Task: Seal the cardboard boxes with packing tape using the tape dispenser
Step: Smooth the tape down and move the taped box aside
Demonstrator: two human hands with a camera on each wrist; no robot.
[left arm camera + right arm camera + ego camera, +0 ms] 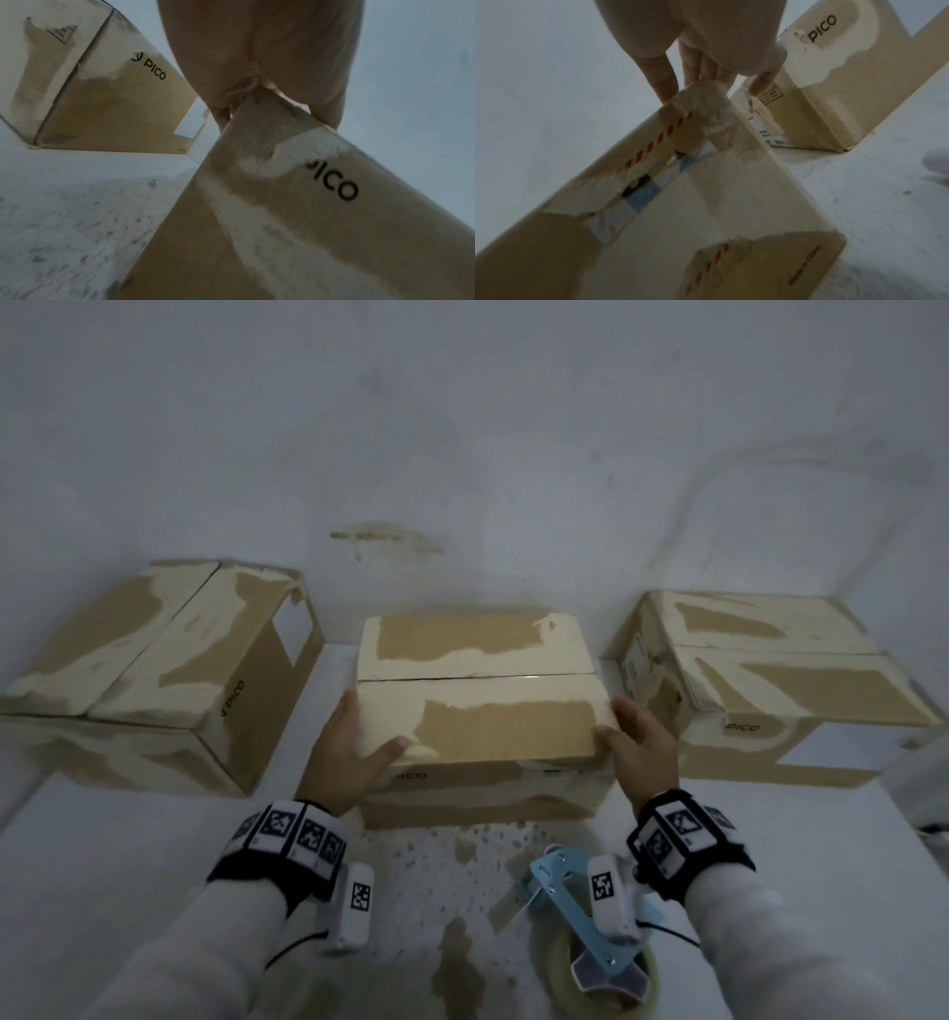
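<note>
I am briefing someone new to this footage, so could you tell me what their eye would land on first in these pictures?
Most likely the middle box, held at its near corners by the left hand and the right hand, its top flaps shut with the seam showing. Two more worn cardboard boxes flank it: the left box and the right box. Nearest the camera, the blue tape dispenser lies untouched on the white table under the right wrist.

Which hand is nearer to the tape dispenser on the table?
Right. The right hand holds the middle box's right corner, just beyond the tape dispenser; the left hand holds the far corner.
</note>
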